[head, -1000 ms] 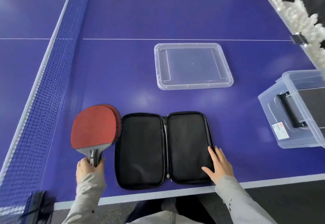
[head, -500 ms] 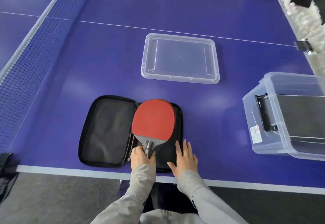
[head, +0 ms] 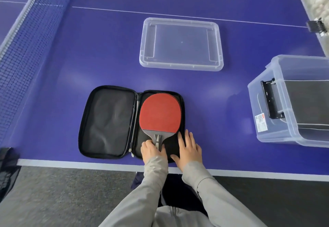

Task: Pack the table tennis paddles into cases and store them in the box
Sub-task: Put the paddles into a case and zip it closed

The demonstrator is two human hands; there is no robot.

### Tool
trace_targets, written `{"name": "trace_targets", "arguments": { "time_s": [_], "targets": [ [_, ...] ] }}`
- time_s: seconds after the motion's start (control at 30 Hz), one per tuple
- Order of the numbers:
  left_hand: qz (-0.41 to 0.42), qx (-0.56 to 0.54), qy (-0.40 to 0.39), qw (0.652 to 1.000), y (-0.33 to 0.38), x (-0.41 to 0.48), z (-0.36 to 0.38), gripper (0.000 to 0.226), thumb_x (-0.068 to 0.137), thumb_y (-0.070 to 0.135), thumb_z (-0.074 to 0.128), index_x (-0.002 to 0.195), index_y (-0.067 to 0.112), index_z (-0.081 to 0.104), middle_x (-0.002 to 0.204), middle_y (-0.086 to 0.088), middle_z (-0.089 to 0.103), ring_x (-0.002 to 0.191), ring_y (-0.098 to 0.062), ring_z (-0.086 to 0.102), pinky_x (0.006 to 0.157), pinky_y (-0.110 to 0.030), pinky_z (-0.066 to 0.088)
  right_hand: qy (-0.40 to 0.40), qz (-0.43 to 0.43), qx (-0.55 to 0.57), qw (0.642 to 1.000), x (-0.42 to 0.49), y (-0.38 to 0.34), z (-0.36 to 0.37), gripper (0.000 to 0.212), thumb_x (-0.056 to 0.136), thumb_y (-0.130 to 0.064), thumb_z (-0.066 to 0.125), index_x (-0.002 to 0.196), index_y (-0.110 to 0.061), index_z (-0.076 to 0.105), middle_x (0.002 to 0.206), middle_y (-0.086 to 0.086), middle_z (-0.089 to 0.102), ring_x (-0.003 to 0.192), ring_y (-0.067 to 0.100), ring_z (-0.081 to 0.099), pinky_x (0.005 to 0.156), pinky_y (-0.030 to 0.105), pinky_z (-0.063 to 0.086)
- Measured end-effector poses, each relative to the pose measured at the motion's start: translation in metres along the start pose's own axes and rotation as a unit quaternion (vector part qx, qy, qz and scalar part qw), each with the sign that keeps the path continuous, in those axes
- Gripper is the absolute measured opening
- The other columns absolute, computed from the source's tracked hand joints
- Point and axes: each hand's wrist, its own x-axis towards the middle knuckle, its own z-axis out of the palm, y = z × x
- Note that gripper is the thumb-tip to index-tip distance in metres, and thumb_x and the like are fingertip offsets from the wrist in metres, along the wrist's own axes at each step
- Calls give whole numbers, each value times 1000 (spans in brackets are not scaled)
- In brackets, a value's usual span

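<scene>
This is a table tennis room. A blue playing table (head: 106, 48) with white lines fills most of the frame, and its net (head: 26, 39) runs up the left edge. White balls (head: 315, 0) are heaped in the upper right corner, a red paddle (head: 160, 112) lies at centre, and grey carpet (head: 62, 191) shows below.

The round red rubber paddle (head: 160, 112) has a grey and black handle (head: 157, 138). The soft black zip case (head: 106, 121) is black inside. The blue tabletop (head: 89, 57) has white lines (head: 178, 15). The clear plastic box (head: 256, 102) has a white and red sticker (head: 261, 122).
</scene>
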Motion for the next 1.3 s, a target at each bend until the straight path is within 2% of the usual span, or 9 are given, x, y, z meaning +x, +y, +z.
{"name": "trace_targets", "arguments": {
  "time_s": [0.23, 0.4, 0.53, 0.63, 0.77, 0.93, 1.03, 1.17, 1.3],
  "targets": [
    [-22, -5, -15, 1000, 0, 2, -3, 42, 79, 23, 72, 104, -2, 51, 110, -16, 52, 109, -31, 46, 89, -32, 33, -7, -17, -15, 1000, 0, 6, -1, 95, 85, -54, 56, 150, -25, -6, 159, 2, -14, 147, 20, -13, 117, 40, 15],
    [-7, -24, -102, 994, -3, 5, -28, 56, 75, 43, 73, 113, 7, 52, 112, -3, 47, 109, -22, 48, 98, -35, 40, 4, -7, -3, 1000, -3, 4, 1, 92, 87, -52, 55, 150, -27, -6, 159, 0, -16, 146, 19, -15, 117, 39, 12],
    [62, -13, 47, 997, -37, 29, -84, 48, 77, 34, 74, 115, 8, 58, 117, -9, 52, 111, -26, 49, 98, -44, 38, -3, -16, 14, 1000, -3, 8, 1, 90, 86, -54, 54, 150, -29, -5, 159, -2, -16, 146, 17, -14, 117, 37, 11],
    [-20, 15, 173, 985, -72, 61, -129, 59, 79, 30, 73, 126, 4, 49, 131, -17, 43, 120, -36, 39, 100, -49, 32, -12, -12, 21, 1000, -3, 7, 0, 92, 85, -53, 56, 150, -30, -6, 159, -2, -16, 146, 17, -14, 118, 38, 8],
    [-155, 26, 140, 978, -100, 97, -161, 66, 82, 35, 69, 134, 4, 43, 140, -16, 35, 129, -35, 31, 108, -50, 23, -21, -4, 29, 999, -3, 5, -1, 95, 84, -51, 59, 150, -30, -6, 158, -2, -18, 146, 18, -15, 118, 39, 7],
    [-85, 9, 64, 994, -117, 105, -170, 37, 85, 20, 66, 116, 1, 58, 128, -17, 46, 119, -35, 39, 102, -45, 35, -26, 7, 21, 999, -3, 0, -2, 96, 83, -50, 59, 150, -29, -6, 158, -1, -18, 146, 19, -16, 118, 40, 6],
    [-78, -165, 44, 982, -116, 95, -180, 35, 87, 0, 55, 119, 10, 48, 119, -12, 52, 112, -32, 51, 90, -38, 42, -27, 10, 25, 999, -3, 0, -2, 96, 83, -49, 61, 150, -29, -5, 158, -2, -18, 146, 18, -16, 118, 40, 5],
    [-31, -308, 5, 951, -95, 66, -200, 50, 87, -14, 46, 108, 31, 46, 110, -9, 61, 89, -15, 63, 72, -23, 51, -29, 15, 26, 999, -2, 0, -1, 97, 83, -49, 61, 150, -28, -7, 158, -2, -20, 145, 18, -18, 118, 40, 4],
    [113, -262, -32, 958, -57, 27, -203, 67, 78, -20, 52, 114, 36, 48, 106, 1, 64, 92, -9, 63, 78, -13, 50, -49, 15, 42, 998, -1, -1, -6, 93, 84, -47, 59, 150, -29, -4, 158, -2, -19, 145, 17, -18, 118, 41, 5]
  ]
}}
